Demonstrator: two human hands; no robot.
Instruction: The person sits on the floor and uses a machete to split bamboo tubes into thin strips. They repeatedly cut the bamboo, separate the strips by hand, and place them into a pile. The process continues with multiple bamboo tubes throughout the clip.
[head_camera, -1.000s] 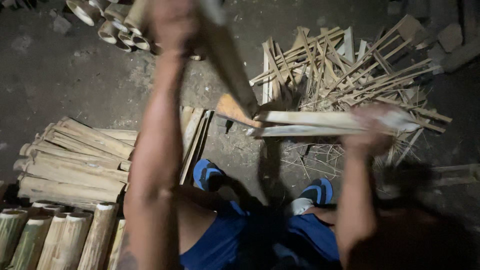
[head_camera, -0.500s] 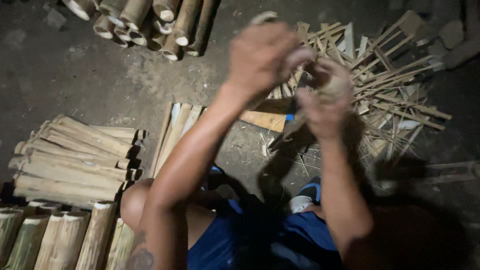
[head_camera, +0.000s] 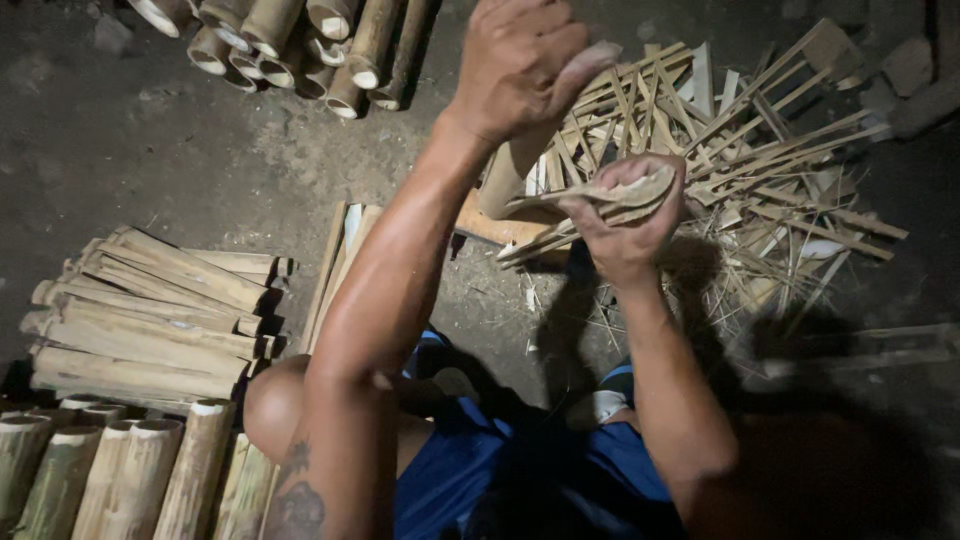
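Observation:
My left hand (head_camera: 520, 65) is raised near the top centre, fist closed around a tool handle whose pale end (head_camera: 597, 58) sticks out to the right; the rest of the tool is hidden. Just below it stands a short bamboo tube (head_camera: 503, 180) on a flat wooden block (head_camera: 495, 228). My right hand (head_camera: 628, 225) is beside the tube, a little lower, clasping a thin bundle of split bamboo strips (head_camera: 590, 198) that points left and down.
A heap of thin bamboo slivers (head_camera: 760, 170) lies at the right. Split bamboo slabs (head_camera: 160, 310) are stacked at the left, whole bamboo sections (head_camera: 110, 470) at the bottom left, and cut tubes (head_camera: 300, 40) at the top. My knees and blue shorts fill the bottom centre.
My left hand came down from the upper left to the centre with the tool. My right hand moved in from the right; the long split piece it held has given way to thin strips.

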